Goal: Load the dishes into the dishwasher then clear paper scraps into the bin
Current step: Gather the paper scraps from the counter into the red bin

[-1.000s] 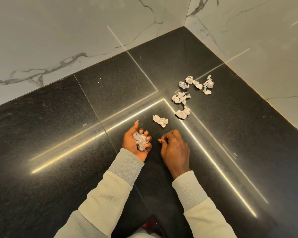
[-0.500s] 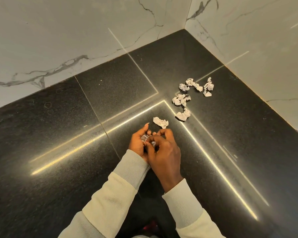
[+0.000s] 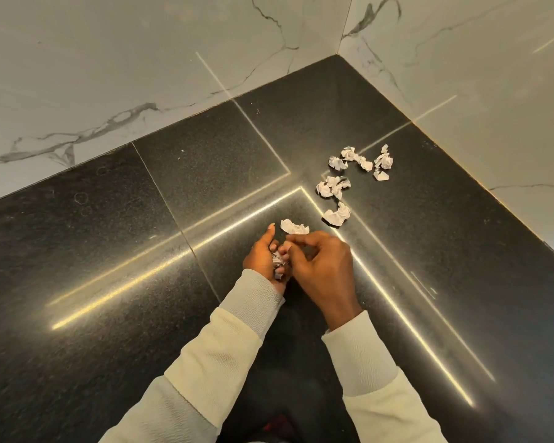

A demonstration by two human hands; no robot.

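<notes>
Left grip (image 3: 261, 255): palm up on the worktop (image 3: 125, 282), fingers curled round a wad (image 3: 277, 259) of crumpled paper. Right grip (image 3: 323, 270): fingers bent, tips at the left palm; could not tell whether it pinched anything. One scrap (image 3: 294, 226) lay just beyond the fingertips, apart from them. Remaining scraps (image 3: 333, 187) were scattered between there and the far corner, nearer the right edge. Grey print on the paper, too small to read. Worktop: polished black speckled stone, seamed, with bright strip-light reflections. Walls (image 3: 141, 75): white grey-veined marble, meeting at the far corner. Cream sleeves (image 3: 224, 362).
</notes>
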